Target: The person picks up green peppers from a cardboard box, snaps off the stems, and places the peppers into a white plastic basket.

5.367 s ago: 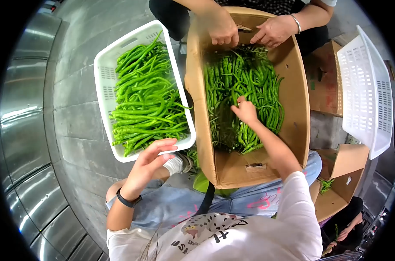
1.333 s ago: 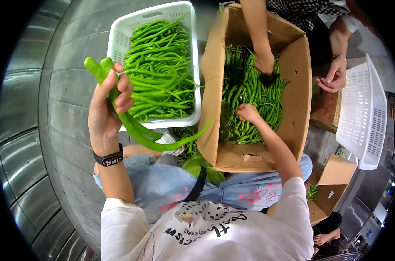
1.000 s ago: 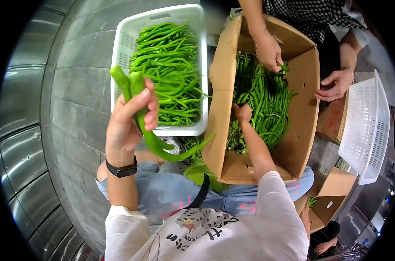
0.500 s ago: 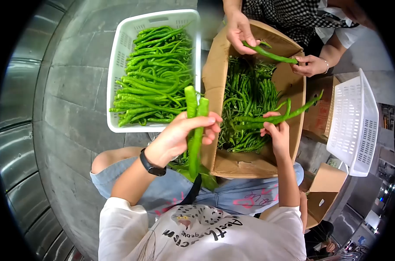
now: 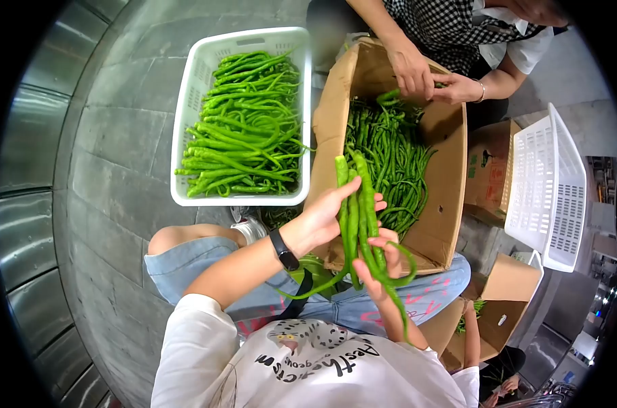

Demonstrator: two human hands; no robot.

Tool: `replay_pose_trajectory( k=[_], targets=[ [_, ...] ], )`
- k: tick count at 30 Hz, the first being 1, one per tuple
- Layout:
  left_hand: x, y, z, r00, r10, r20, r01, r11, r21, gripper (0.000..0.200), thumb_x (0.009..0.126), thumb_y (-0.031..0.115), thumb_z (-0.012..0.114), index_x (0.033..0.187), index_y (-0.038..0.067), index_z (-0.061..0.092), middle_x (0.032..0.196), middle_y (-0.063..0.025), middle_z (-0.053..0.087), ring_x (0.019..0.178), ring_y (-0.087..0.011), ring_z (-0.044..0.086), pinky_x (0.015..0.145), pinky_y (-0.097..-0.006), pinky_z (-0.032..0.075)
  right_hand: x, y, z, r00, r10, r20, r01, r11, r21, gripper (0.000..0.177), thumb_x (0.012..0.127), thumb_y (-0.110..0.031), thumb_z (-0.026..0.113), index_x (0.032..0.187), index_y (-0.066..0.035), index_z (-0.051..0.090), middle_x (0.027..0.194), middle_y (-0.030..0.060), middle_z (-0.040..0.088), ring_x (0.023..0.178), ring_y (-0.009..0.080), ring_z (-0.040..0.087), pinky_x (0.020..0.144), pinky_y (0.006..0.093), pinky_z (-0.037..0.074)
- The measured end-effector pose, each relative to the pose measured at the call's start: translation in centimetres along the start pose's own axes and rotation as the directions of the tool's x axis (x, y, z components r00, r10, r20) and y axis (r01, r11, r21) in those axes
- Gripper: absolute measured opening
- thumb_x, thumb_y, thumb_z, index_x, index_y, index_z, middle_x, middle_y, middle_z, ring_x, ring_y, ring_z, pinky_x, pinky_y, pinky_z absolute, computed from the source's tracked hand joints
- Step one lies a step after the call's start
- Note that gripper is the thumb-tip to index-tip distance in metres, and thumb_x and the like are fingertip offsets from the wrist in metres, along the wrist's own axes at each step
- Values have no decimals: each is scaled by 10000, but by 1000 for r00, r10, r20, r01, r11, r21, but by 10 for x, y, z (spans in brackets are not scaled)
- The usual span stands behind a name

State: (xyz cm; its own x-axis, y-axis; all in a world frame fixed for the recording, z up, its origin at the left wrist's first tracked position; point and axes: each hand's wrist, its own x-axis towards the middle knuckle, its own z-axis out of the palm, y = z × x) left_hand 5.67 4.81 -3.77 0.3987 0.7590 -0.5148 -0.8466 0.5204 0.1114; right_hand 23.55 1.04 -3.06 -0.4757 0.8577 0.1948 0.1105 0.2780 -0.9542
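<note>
Long green chili peppers (image 5: 351,228) form a small bunch between my two hands, stem ends up and thin tips hanging down. My left hand (image 5: 322,216), with a dark band on its wrist, closes its thumb and fingers round the upper part. Lower down, my right hand (image 5: 382,262) grips the same bunch near its curling tips. Just beyond the hands, more green chili peppers (image 5: 390,156) fill much of a cardboard box (image 5: 450,170). Part of that box's near edge is hidden by my right hand and the bunch.
A white plastic basket (image 5: 180,146) of lined-up peppers stands on the grey floor to the left. Across the box, a co-worker's hands (image 5: 417,75) work over its far end. Another white basket (image 5: 550,197) and an open carton (image 5: 505,306) are at the right.
My right hand has come down and left from over the box, bringing its peppers to those in my left hand. My left hand moved slightly right. The co-worker's hands have drawn closer together.
</note>
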Motion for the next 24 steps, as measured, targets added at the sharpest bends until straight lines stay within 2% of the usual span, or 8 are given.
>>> replay_pose_trajectory(
  k=[2, 3, 8, 11, 14, 17, 19, 24],
  targets=[
    [3, 4, 6, 1000, 1, 3, -1, 998, 55, 368, 907, 285, 562, 1195, 60, 514, 1097, -94, 599, 918, -199, 589, 826, -355, 495, -5, -4, -3, 986, 103, 130, -123, 981, 153, 586, 774, -462, 665, 1143, -42, 490, 1187, 158, 427, 1082, 266, 462, 909, 385, 385],
    [3, 4, 6, 1000, 29, -10, -28, 993, 119, 371, 900, 263, 576, 1206, 65, 509, 1079, -83, 601, 886, -182, 588, 813, -347, 498, -6, -1, -6, 985, 49, 166, -82, 977, 197, 576, 814, -490, 608, 1171, -55, 485, 1216, 161, 415, 1121, 273, 448, 941, 401, 380],
    [-9, 12, 16, 973, 228, -40, -222, 968, 116, 381, 872, 182, 613, 1222, 80, 503, 944, -38, 588, 828, -150, 577, 772, -332, 511, -7, -14, -13, 982, 186, -20, -117, 695, 709, 419, 888, -487, 471, 1030, -110, 589, 1256, 152, 386, 1184, 302, 408, 991, 526, 345],
    [-17, 25, 13, 945, 327, -9, -324, 940, 107, 416, 869, 183, 616, 1245, 83, 469, 959, -43, 574, 828, -168, 579, 788, -364, 512, -10, -7, -28, 928, 372, 22, -225, 513, 829, 359, 897, -431, 462, 918, -103, 607, 1234, 110, 401, 1218, 288, 362, 984, 525, 343],
    [-21, 27, 19, 903, 428, -34, -421, 898, 128, 399, 865, 193, 622, 1220, 88, 474, 948, -42, 564, 825, -177, 576, 769, -371, 510, -6, 4, -31, 941, 324, 95, -244, 458, 855, 326, 882, -364, 512, 1023, -85, 604, 1271, 121, 408, 1210, 295, 389, 953, 509, 384],
    [-23, 45, 14, 864, 503, -1, -496, 853, 163, 385, 869, 196, 612, 1214, 94, 477, 932, -39, 560, 803, -160, 570, 730, -350, 506, 9, -6, -53, 842, 433, 323, -539, 655, 529, 375, 845, -245, 589, 1164, -52, 555, 1313, 118, 414, 1173, 277, 454, 919, 451, 435],
    [-33, 61, 20, 871, 491, 33, -484, 844, 231, 394, 841, 151, 634, 1197, 64, 490, 892, -54, 575, 773, -166, 581, 707, -342, 514, 17, 5, -73, 717, 612, 334, -694, 668, 269, 491, 771, 87, 570, 1242, -31, 500, 1257, 100, 491, 1103, 201, 527, 887, 314, 464],
    [-38, 58, 28, 887, 426, 180, -460, 774, 434, 429, 841, 166, 613, 1221, 42, 458, 836, -59, 563, 715, -159, 569, 651, -326, 503, 79, 14, -102, 895, 404, 190, -387, 914, -122, 438, 784, 122, 545, 1183, -60, 558, 1025, 52, 560, 874, 99, 534, 671, 192, 462]
  ],
)
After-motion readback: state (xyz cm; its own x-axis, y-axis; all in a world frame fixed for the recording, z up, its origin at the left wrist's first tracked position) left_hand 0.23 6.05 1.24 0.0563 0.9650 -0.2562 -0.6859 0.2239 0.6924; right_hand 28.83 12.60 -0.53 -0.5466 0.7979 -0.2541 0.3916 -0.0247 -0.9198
